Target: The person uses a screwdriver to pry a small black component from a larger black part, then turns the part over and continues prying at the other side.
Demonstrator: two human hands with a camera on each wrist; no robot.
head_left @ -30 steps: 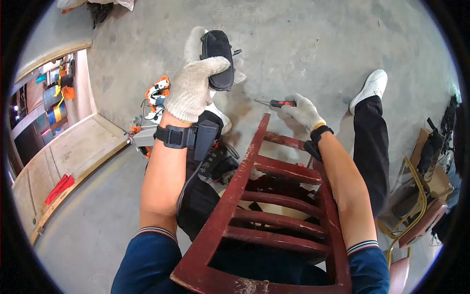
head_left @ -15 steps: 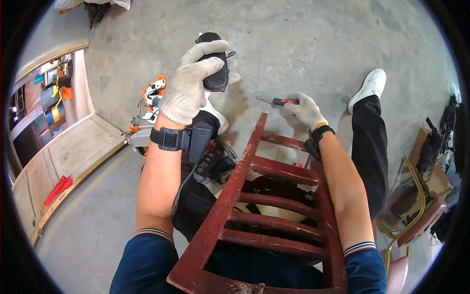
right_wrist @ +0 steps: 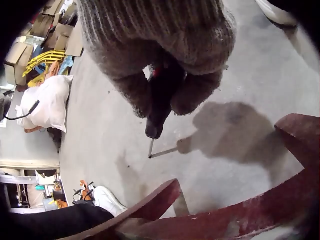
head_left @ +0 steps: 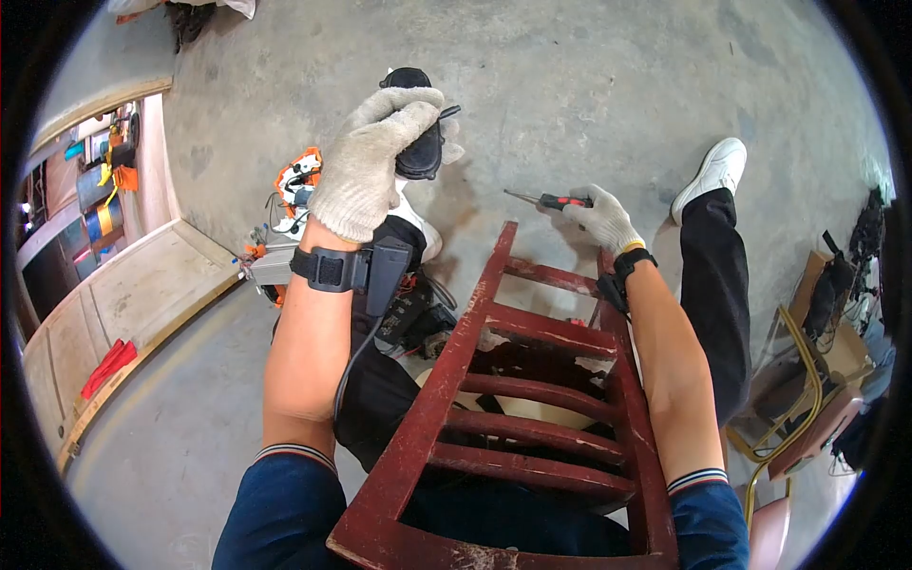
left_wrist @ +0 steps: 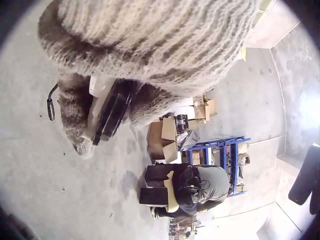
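Observation:
In the head view my gloved left hand [head_left: 366, 166] grips a black oblong case [head_left: 418, 152] above the floor; the left wrist view shows the glove [left_wrist: 145, 45] curled round a black and white object [left_wrist: 112, 110]. My gloved right hand [head_left: 606, 220] holds a screwdriver [head_left: 560, 201] with a red and black handle, its shaft pointing left. From the right wrist, the fingers pinch the dark handle [right_wrist: 162, 100]. A worn dark red wooden chair [head_left: 541, 380] lies across my lap, below both hands, its slatted back facing up.
Orange and white tools [head_left: 299, 185] lie on the floor left of my foot. A pale board [head_left: 133, 294] with a red cloth [head_left: 109, 369] is at the left. Folding chairs [head_left: 807, 408] and boxes stand at the right. A person [left_wrist: 205, 187] bends over near blue shelving [left_wrist: 232, 160].
Since a second ago, my left fingers have closed farther over the black case. My right hand has shifted slightly to the right with the screwdriver, whose shaft has turned a little.

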